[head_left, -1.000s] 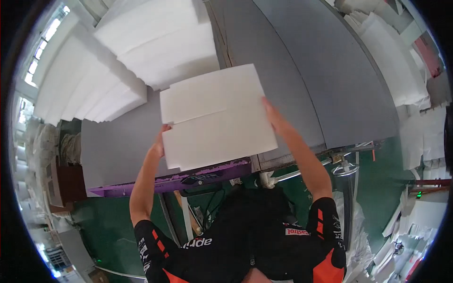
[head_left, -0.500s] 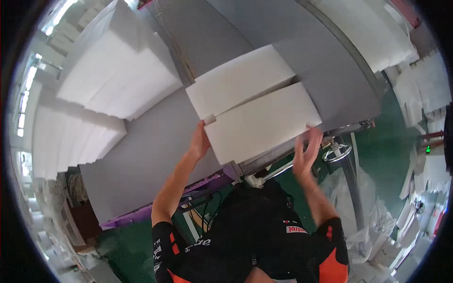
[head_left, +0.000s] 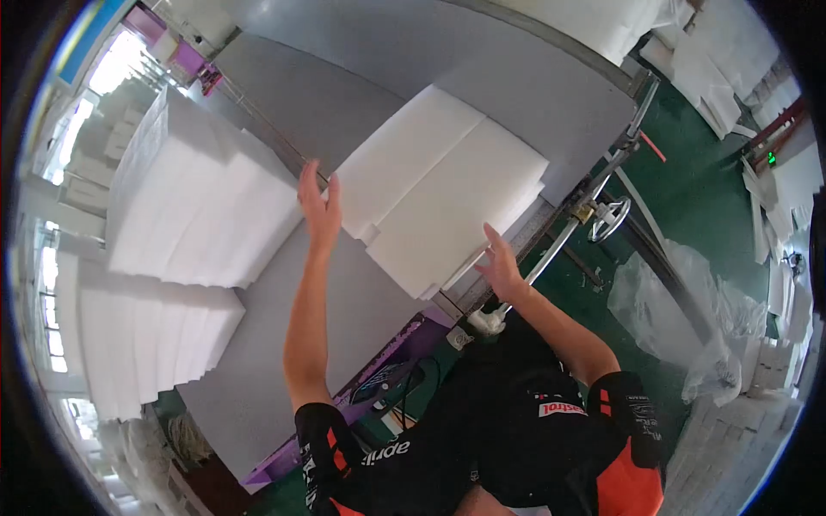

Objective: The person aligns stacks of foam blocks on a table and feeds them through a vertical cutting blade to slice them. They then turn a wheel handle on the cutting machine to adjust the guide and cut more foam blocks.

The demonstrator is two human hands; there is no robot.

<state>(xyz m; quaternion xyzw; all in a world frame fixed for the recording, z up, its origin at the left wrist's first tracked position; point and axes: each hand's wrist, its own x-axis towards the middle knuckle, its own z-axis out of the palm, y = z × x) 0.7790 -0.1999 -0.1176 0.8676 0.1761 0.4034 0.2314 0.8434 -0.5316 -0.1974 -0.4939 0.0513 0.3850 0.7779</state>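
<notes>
Two stacks of white foam sheets lie side by side on the grey table, the far stack (head_left: 404, 159) nearly level with the near stack (head_left: 465, 202). Sheet edges at the near stack's right corner are slightly uneven. My left hand (head_left: 320, 206) is open at the far stack's left corner, thumb and fingers apart; whether it touches the foam I cannot tell. Beside the near stack's front edge, my right hand (head_left: 502, 267) is open with its fingers spread, close against the foam or touching it.
Tall white foam blocks (head_left: 194, 198) stand on the left, with more foam (head_left: 155, 331) below them. The grey table (head_left: 344, 301) has a metal rail (head_left: 559, 249) and handwheel (head_left: 609, 219) at its right. Clear plastic (head_left: 662, 301) lies on the green floor.
My left hand has left the near stack's left corner and moved up to the far stack. My right hand has shifted left along the front edge. The view has turned, and the gap between stacks has narrowed.
</notes>
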